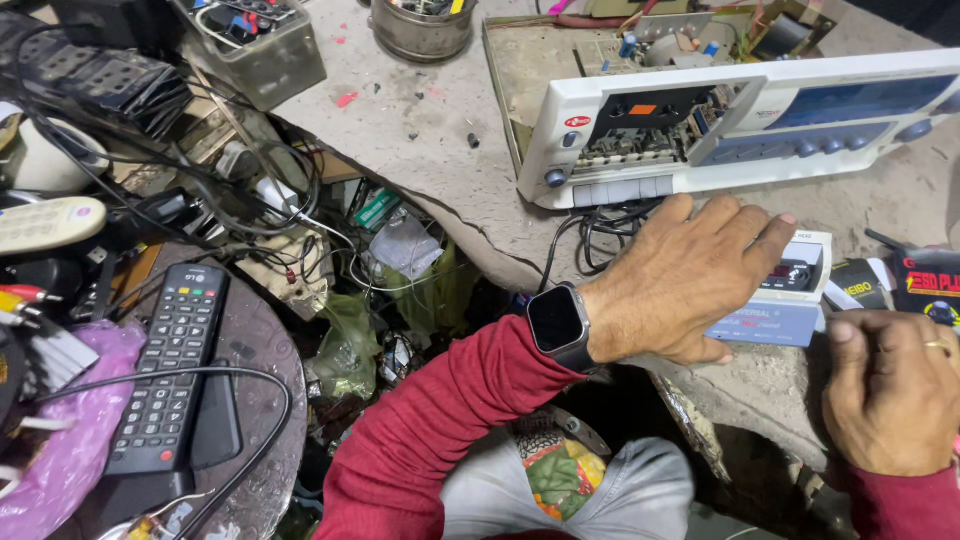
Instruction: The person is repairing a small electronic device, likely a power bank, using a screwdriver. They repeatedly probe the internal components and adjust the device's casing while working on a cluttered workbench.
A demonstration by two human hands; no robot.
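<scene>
We rest our left hand (690, 280), fingers spread, flat on the small white meter (790, 290) at right of frame; our right hand (885, 395), curled with nothing visibly pinched, should steady it on the bench (440, 170).

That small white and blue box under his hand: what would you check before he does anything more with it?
1. Left hand on the small box: ok, palm rests over it.
2. Right hand free: ok, it lies loosely closed beside the box, holding nothing visible.
3. Box display: cannot tell, mostly hidden.
4. Cassette player clear of the hands: ok, apart.
5. Black cables clear of the box: cannot tell, they run under the wrist.
</scene>
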